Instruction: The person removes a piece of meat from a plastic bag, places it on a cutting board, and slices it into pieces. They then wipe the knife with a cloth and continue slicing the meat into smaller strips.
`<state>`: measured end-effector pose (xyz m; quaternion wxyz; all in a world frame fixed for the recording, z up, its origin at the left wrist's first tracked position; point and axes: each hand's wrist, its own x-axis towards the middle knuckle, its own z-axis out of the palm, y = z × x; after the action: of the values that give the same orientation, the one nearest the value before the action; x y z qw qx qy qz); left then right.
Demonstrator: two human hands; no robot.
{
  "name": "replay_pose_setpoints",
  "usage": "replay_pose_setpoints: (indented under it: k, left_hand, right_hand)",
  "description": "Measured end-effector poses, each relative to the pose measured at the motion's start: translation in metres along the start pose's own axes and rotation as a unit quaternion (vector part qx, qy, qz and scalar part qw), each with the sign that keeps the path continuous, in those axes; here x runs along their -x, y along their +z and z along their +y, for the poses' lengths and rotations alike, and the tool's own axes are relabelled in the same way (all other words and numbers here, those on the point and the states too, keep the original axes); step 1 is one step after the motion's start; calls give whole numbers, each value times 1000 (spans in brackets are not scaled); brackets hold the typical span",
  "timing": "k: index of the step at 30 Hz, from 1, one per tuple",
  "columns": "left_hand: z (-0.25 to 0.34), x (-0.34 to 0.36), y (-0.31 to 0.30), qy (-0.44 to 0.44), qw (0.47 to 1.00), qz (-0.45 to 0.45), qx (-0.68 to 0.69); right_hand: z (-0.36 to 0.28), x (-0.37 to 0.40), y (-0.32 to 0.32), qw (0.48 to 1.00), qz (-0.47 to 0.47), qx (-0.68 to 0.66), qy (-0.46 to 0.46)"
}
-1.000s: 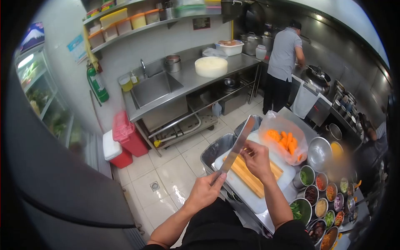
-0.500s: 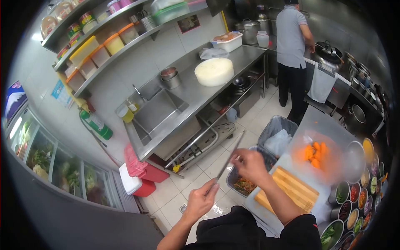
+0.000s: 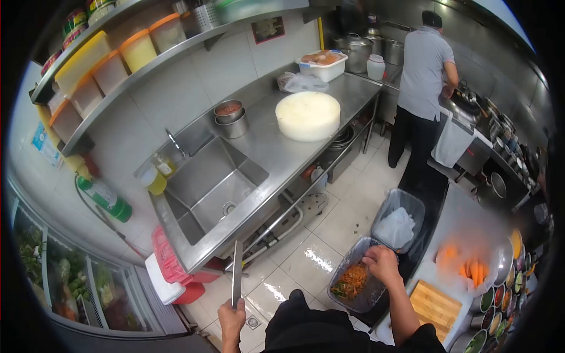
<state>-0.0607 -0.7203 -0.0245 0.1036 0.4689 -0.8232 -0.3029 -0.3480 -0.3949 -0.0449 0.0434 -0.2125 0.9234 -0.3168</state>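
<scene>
The left hand (image 3: pixel 232 320) wraps its fingers around a knife (image 3: pixel 236 273), blade upright above them; the right hand (image 3: pixel 381 265) hangs curled, grip unclear, its fingertips over the scrap bin (image 3: pixel 365 300).

long steel knife (image 3: pixel 236 273): plain silver-grey
clear plastic scrap tub (image 3: pixel 372 301): grey-tinted, orange and green shreds inside
thick round chopping block (image 3: pixel 308 115): white
slatted wooden cutting board (image 3: pixel 434 303): pale tan, striped
peeled carrots (image 3: pixel 474 272): orange
fire extinguisher (image 3: pixel 109 199): green
plastic floor box (image 3: pixel 168 265): red, white lid
co-worker's shirt (image 3: pixel 422 65): grey
</scene>
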Motion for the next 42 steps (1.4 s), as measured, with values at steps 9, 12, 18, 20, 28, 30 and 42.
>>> replay_pose_setpoints:
  k: [9,12,18,20,28,30,42]
  left_hand:
    - [72,-160,23,136,981,-52,126]
    - [102,-191,42,131,963,-94,214]
    - [145,-237,64,99,971,-92,199]
    - [149,-255,68,101,984,-61,135]
    - [172,-271,78,4,998,35,50]
    - [178,-275,82,-6,999,28,28]
    - [263,-377,174,14,1000,23,14]
  right_hand:
    - [32,43,-6,985,39,64,157]
    - [29,35,-26,972,73,66,213]
    - [67,-40,-32,968,143,58,197]
    - [90,-86,-27,972,157,53,168]
    - [51,-345,18,990,118,-68,-46]
    - [4,-400,22,987,57,-118,-93]
    - [-60,-630,34,981,-24,-52,-185]
